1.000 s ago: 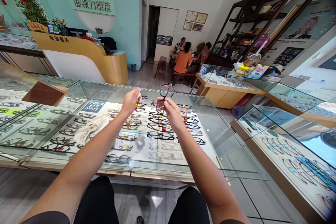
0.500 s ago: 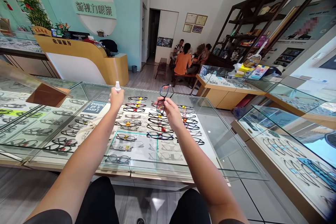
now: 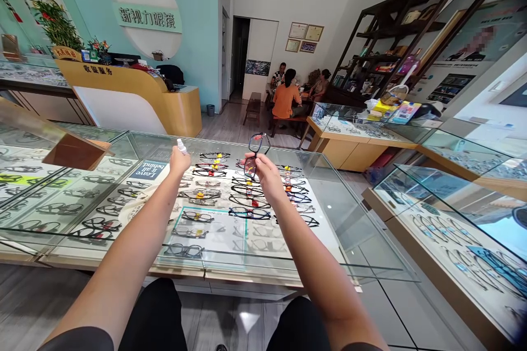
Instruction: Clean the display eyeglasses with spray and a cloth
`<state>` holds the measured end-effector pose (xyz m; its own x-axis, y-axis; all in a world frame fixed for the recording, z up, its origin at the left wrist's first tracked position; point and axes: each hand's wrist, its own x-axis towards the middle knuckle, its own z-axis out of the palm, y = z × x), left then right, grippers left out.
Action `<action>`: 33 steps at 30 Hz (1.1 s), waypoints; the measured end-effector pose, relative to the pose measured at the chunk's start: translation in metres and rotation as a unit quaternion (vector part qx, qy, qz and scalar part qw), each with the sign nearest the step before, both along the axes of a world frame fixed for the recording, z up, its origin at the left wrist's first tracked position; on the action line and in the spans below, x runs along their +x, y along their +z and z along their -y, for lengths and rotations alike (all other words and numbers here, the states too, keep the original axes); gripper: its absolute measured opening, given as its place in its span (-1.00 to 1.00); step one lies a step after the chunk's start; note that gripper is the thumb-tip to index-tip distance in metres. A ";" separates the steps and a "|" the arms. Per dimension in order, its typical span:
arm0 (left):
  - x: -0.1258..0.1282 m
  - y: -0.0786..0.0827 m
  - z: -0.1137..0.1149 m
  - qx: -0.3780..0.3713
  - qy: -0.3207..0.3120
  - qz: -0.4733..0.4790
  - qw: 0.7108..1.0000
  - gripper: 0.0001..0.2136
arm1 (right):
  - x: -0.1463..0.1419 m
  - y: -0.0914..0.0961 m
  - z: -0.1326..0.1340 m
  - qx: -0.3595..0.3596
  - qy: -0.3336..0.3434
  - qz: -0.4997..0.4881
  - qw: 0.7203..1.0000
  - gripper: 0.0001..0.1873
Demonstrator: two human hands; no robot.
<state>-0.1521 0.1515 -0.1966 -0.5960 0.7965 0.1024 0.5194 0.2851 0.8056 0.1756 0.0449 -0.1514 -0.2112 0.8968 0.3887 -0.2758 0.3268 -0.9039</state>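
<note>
My left hand is closed around a small white spray bottle, whose nozzle sticks up above my fist, over the glass counter. My right hand holds up a pair of dark-framed glasses by the lower lens, the frame standing roughly upright. Both hands hover above rows of display glasses lying under the glass top. A whitish cloth lies on the counter beneath my left forearm.
More glass display cases stand to the right and left. A yellow reception desk is at the back left. Three people sit at a table in the far room. Dark shelving lines the right wall.
My left hand has swung left, away from the glasses, and the spray bottle's nozzle now shows above it. My right hand with the glasses has barely moved.
</note>
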 end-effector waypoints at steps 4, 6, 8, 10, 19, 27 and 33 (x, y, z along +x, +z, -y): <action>-0.001 -0.002 -0.001 -0.007 -0.001 -0.004 1.000 -0.63 | 0.000 -0.001 -0.001 0.002 0.005 -0.011 1.000 -0.64; -0.001 -0.002 0.000 -0.011 -0.003 -0.006 1.000 -0.62 | 0.001 -0.001 -0.002 0.002 0.007 -0.013 1.000 -0.64; 0.000 -0.002 0.001 -0.018 -0.005 -0.007 1.000 -0.61 | 0.001 0.000 -0.002 0.002 0.005 -0.012 1.000 -0.63; 0.000 -0.001 0.003 -0.024 -0.007 -0.007 1.000 -0.59 | 0.001 0.000 -0.002 0.003 0.006 -0.009 1.000 -0.61; 0.009 0.002 0.010 -0.026 -0.001 -0.013 1.000 -0.36 | 0.000 0.000 -0.006 0.002 0.008 -0.004 1.000 -0.51; 0.034 0.041 0.053 0.105 0.064 -0.083 0.989 -0.20 | 0.004 0.005 -0.004 0.004 0.003 -0.030 1.000 -0.55; 0.008 0.048 0.123 0.051 -0.085 -0.246 0.964 -0.57 | 0.003 0.005 -0.003 0.001 -0.003 -0.027 1.000 -0.56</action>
<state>-0.1438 0.0282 -0.1488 -0.3172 0.8493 0.4219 0.8781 0.0950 0.4689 0.1786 0.0483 -0.1465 -0.1852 0.8973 0.4006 -0.3216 0.3298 -0.8876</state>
